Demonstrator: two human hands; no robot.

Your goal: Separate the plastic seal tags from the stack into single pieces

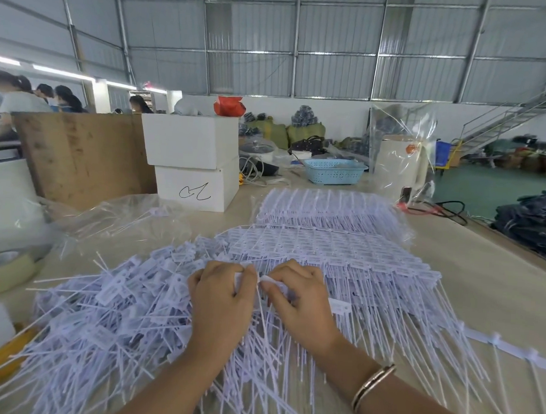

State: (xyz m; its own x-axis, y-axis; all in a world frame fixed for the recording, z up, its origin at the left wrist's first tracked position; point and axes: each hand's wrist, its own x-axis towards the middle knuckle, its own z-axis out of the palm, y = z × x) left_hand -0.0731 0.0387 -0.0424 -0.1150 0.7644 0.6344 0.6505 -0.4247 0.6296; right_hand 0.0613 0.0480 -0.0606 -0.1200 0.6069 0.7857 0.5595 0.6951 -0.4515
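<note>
A stack of joined white plastic seal tags (342, 254) lies in rows across the middle of the table, tails pointing toward me. A loose heap of single tags (111, 312) spreads to the left. My left hand (222, 302) and my right hand (298, 300) meet at the near edge of the stack, thumbs and fingers pinched on a strip of joined tags (263, 280) between them. The strip's tail hangs down between my wrists. A second stack of joined tags (325, 209) lies farther back.
Two white boxes (191, 164) stand at the back left beside a wooden board (78, 155). A blue basket (333, 172) sits behind the stacks. Clear plastic bags (113, 217) and a tape roll (6, 268) lie at left. People work at far left. The table's right edge (516, 251) drops off.
</note>
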